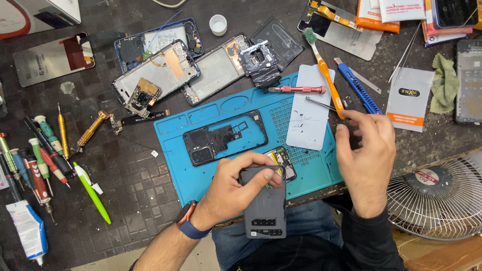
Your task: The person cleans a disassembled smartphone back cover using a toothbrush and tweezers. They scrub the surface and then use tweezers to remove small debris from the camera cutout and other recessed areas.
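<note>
Grey phone body (265, 208) gripped by left hand (236, 188), right hand (366, 155) loosely open, perhaps empty, over blue mat (201, 173)

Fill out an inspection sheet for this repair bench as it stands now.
Surface: dark bench with a blue work mat.
Job's things: dark grey phone body; black phone frame on the mat.
Clutter: opened phones, screwdrivers, orange toothbrush, blue utility knife, white cap.
Hands: left hand grips the phone body; right hand is empty, fingers spread over the mat edge.
Cables: flat flex strip.
Surroundings: fan grille, green cloth.
</note>
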